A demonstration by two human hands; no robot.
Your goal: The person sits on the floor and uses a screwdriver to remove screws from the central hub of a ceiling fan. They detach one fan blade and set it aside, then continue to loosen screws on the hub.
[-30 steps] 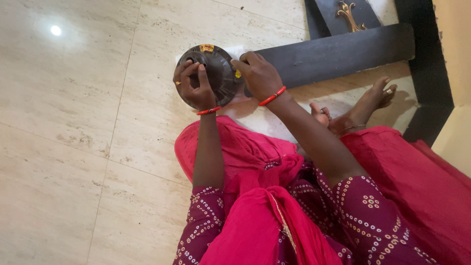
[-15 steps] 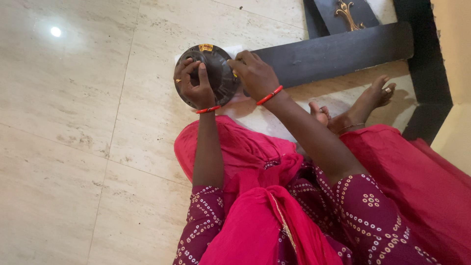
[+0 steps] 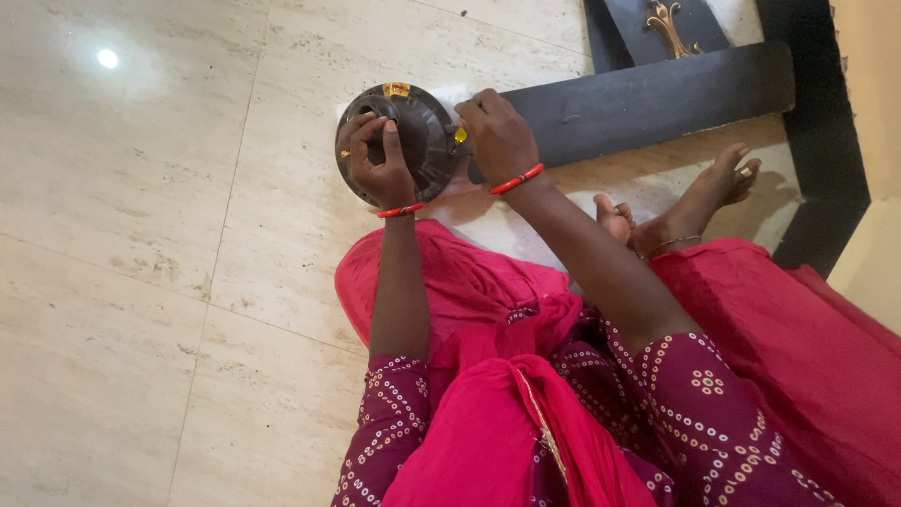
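Both hands on a dark round disc, held over the floor ahead of the knees.

Left hand (image 3: 378, 164) grips the dark round disc (image 3: 419, 131) at its near-left rim, fingers curled onto its face. Right hand (image 3: 497, 136) at the right rim, fingers pressed together, apparently pinching a small yellow piece (image 3: 460, 135). Black wooden beam (image 3: 648, 99) just right; cream floor (image 3: 141, 235) beneath.

Left hand (image 3: 378, 160) and right hand (image 3: 497, 136) grip round dark disc (image 3: 422, 131) above marble floor (image 3: 141, 235).
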